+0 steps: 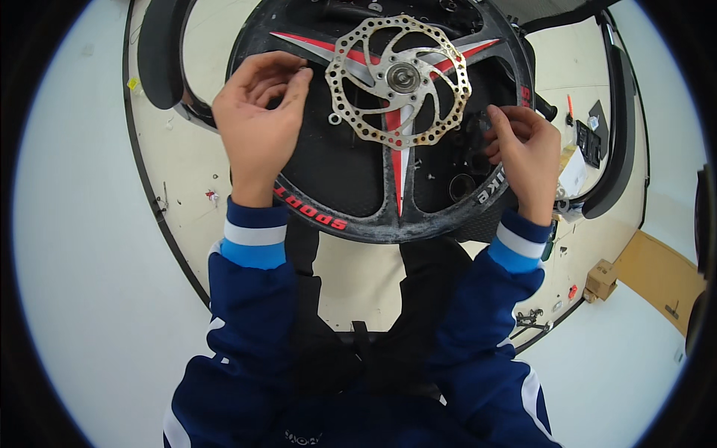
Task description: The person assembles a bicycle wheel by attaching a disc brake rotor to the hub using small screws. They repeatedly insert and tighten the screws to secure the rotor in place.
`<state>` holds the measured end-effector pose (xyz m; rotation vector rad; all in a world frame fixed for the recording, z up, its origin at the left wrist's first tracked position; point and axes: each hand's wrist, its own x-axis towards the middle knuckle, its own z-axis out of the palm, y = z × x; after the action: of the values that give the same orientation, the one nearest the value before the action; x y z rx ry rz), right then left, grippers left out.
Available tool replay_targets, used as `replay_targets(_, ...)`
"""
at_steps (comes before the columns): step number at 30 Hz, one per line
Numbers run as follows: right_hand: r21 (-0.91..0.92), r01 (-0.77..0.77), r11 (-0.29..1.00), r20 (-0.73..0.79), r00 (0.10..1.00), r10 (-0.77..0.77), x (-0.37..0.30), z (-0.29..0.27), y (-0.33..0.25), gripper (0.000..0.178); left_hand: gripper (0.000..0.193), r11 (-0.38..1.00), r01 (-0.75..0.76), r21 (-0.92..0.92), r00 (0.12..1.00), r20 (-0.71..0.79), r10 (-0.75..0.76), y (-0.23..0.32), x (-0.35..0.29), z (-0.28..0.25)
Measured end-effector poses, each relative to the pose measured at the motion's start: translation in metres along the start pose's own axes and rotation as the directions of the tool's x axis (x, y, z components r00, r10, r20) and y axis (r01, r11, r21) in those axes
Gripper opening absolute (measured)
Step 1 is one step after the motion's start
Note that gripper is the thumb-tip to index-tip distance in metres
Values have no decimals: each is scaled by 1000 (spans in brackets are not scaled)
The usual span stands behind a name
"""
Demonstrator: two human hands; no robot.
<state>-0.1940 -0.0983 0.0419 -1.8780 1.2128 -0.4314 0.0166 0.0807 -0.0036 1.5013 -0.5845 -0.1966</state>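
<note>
Black with red spokes, the bicycle wheel (358,187) lies flat on the table (187,157), spanning the gap between both hands. Its perforated steel brake disc (399,78) sits between them. The left hand (258,123) has its fingers curled, pinching something too small to make out. The right hand (526,149) holds a small dark part (478,123) in its fingertips at the disc's edge. A cardboard box (601,278) lies beyond the right forearm.

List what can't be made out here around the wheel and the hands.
- Left hand: curled fingers hide whatever it pinches, head view.
- Right hand: small dark part at its fingertips, too small to identify.
- Wheel: top cut off by the picture's edge.
- Brake disc: covers the hub.
</note>
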Motion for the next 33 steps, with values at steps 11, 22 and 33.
replay_targets(11, -435, 502, 747, 387, 854, -349, -86, 115, -35, 37, 15, 996, 34, -82, 999, 22, -33, 1, 2, 2)
replay_targets(22, -525, 538, 660, 336, 843, -420, -74, 152, -27, 17, 18, 981, 146, -127, 985, 108, -133, 5, 0, -6)
replay_targets(33, -365, 539, 759, 407, 826, -391, -79, 130, -40, 30, 19, 952, 206, -226, 950, 281, -139, 11, -2, -2)
